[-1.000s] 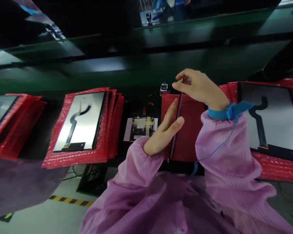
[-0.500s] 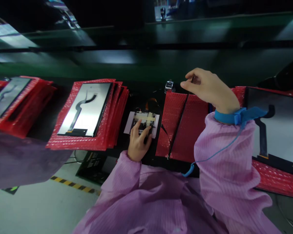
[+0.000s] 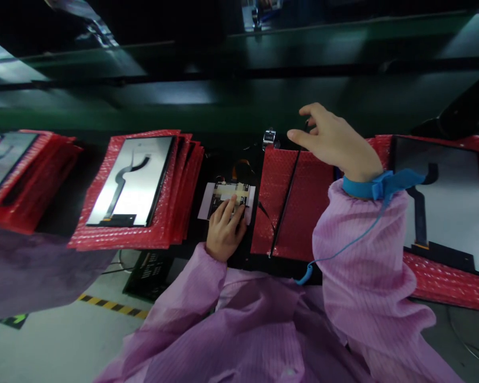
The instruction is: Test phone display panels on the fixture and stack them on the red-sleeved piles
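Observation:
My left hand (image 3: pixel 224 231) lies on a small circuit board (image 3: pixel 223 192) on a white sheet, fingers stretched over the board's near right part. A dark flex cable (image 3: pixel 265 211) runs from beside the board to a thin panel (image 3: pixel 284 207), probably a display panel tilted up and seen almost edge-on. My right hand (image 3: pixel 339 139), with a blue strap around the wrist, is raised at the panel's far end. Its thumb and curled fingers are around the dark edge, partly hidden. Under the panel is a red bubble-wrap pouch (image 3: pixel 274 178).
A display panel (image 3: pixel 138 183) tops a stack of red pouches to the left. Another panel (image 3: pixel 449 213) lies on red pouches at right. A metal tally counter (image 3: pixel 269 138) stands behind the middle pouch. At far left is another person's sleeve (image 3: pixel 40 271).
The view has shifted slightly. My left fingers have slid a little and moved closer together on the board. My right hand keeps about the same place at the panel's far end.

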`<state>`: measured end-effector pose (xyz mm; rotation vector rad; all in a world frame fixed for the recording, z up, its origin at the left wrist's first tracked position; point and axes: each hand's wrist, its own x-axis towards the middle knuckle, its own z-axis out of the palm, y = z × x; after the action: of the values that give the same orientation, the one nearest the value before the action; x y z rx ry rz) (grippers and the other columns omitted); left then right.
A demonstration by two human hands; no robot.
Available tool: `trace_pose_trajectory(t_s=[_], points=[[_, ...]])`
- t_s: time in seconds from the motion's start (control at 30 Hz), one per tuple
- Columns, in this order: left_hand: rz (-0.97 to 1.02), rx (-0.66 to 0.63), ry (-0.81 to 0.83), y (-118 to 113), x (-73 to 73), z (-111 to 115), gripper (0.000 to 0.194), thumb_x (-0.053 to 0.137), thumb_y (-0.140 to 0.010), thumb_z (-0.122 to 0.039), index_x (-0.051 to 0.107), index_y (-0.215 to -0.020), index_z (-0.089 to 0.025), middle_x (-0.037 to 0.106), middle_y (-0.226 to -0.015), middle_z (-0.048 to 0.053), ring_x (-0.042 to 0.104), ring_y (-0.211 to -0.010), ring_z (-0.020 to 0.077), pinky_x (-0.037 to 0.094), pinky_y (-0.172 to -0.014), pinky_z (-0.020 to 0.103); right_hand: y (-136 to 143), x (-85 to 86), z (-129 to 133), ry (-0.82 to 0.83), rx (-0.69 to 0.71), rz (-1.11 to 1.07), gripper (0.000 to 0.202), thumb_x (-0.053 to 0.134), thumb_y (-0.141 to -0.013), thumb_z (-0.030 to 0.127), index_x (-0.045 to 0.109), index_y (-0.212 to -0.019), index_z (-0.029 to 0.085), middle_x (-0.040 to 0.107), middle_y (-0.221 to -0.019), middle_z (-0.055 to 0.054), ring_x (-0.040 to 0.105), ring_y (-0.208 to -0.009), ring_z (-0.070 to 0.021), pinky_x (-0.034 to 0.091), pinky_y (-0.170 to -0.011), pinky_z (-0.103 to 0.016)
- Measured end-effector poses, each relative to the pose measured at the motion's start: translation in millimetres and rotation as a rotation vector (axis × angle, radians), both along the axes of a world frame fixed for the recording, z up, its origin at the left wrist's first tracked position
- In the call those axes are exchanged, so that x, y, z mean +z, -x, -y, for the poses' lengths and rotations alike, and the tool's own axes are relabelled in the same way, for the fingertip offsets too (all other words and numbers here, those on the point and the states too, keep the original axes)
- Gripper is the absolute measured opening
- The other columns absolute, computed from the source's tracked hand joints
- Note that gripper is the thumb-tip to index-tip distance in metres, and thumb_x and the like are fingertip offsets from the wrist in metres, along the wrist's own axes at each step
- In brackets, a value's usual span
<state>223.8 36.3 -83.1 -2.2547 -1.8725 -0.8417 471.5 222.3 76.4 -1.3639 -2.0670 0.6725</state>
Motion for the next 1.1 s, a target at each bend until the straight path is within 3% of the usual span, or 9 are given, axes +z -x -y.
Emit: trace_pose_trajectory(t_s=[0.2,0.4,0.5,0.67,0.77,0.87,0.97,1.03,1.1], points=[[-0.114,-0.345,-0.014,-3.5,12.2,7.1,0.059,0.056,-0.097,-0.027,0.042,-0.154,-0.018,0.056,-0.15,0.016,0.044,-0.146,0.032,0.037,-0.118,0.05,-16.6,7.8,10.6,0.07,-0.104,0.165,0.045,0.063,-0.077,0.002,0.051,-0.118,0.015,0.06,-0.083,-0.004,0.066,-0.09,-0.0295,0.052,-0.09,-0.051],[-0.165,-0.381,0.114,-6.1,10.7,4.4,0.046,0.049,-0.098,-0.025,0.053,-0.143,-0.012,0.062,-0.144,0.016,0.05,-0.141,0.0326,0.026,-0.124,0.056,-38.4,26.3,31.5,0.081,-0.199,0.179,0.048,0.066,-0.081,0.002,0.049,-0.124,0.016,0.047,-0.075,0.005,0.056,-0.072,-0.0164,0.05,-0.083,-0.044],[-0.131,-0.391,0.127,-5.3,10.6,3.5,0.043,0.049,-0.097,-0.023,0.055,-0.138,-0.013,0.062,-0.144,0.016,0.046,-0.145,0.0333,0.023,-0.125,0.06,-40.5,8.9,26.9,0.16,-0.211,0.027,0.048,0.063,-0.087,0.007,0.045,-0.13,0.019,0.043,-0.071,0.008,0.049,-0.061,-0.0107,0.048,-0.075,-0.037],[-0.05,-0.337,0.127,-4.5,11.8,3.0,0.058,0.051,-0.09,-0.017,0.042,-0.147,-0.012,0.063,-0.141,0.015,0.044,-0.146,0.0328,0.024,-0.125,0.061,-34.3,-63.9,4.8,0.247,-0.22,-0.202,0.04,0.063,-0.081,0.008,0.049,-0.115,0.022,0.042,-0.068,0.008,0.047,-0.056,-0.0116,0.044,-0.061,-0.03],[-0.046,-0.346,0.112,-4.0,10.8,2.5,0.063,0.05,-0.087,-0.014,0.039,-0.15,-0.013,0.063,-0.142,0.015,0.046,-0.145,0.0321,0.026,-0.124,0.061,-32.4,-95.7,-1.6,0.307,-0.295,-0.158,0.036,0.058,-0.083,0.012,0.047,-0.116,0.021,0.049,-0.071,0.004,0.054,-0.062,-0.0171,0.049,-0.063,-0.034],[-0.08,-0.372,0.094,-4.3,9.2,3.5,0.056,0.049,-0.089,-0.013,0.048,-0.145,-0.016,0.061,-0.144,0.014,0.044,-0.146,0.0329,0.026,-0.124,0.062,-31.6,-101.4,2.0,0.269,-0.331,-0.111,0.039,0.061,-0.08,0.012,0.049,-0.117,0.017,0.06,-0.087,-0.006,0.063,-0.085,-0.0265,0.051,-0.082,-0.045],[-0.122,-0.372,0.078,-5.8,11.0,5.1,0.049,0.049,-0.09,-0.013,0.055,-0.139,-0.015,0.061,-0.144,0.014,0.044,-0.145,0.0352,0.03,-0.121,0.064,-23.9,-91.8,14.8,0.047,-0.346,0.004,0.03,0.063,-0.082,0.016,0.057,-0.112,0.014,0.059,-0.119,-0.02,0.053,-0.12,-0.0379,0.041,-0.103,-0.057],[-0.138,-0.381,0.042,-6.3,17.1,3.6,0.043,0.049,-0.091,-0.012,0.059,-0.133,-0.014,0.066,-0.138,0.014,0.051,-0.139,0.0348,0.035,-0.118,0.062,-11.1,-85.8,26.4,-0.067,-0.207,0.054,0.02,0.059,-0.091,0.023,0.062,-0.108,0.013,0.06,-0.125,-0.021,0.049,-0.126,-0.0372,0.036,-0.109,-0.057],[-0.121,-0.41,-0.016,-5.4,28.1,-3.0,0.034,0.05,-0.092,-0.01,0.065,-0.122,-0.017,0.072,-0.124,0.011,0.061,-0.124,0.0308,0.045,-0.111,0.055,6.6,-83.7,38.1,-0.035,0.068,0.017,0.019,0.053,-0.097,0.029,0.065,-0.105,0.016,0.065,-0.12,-0.016,0.054,-0.122,-0.0307,0.035,-0.11,-0.051]])
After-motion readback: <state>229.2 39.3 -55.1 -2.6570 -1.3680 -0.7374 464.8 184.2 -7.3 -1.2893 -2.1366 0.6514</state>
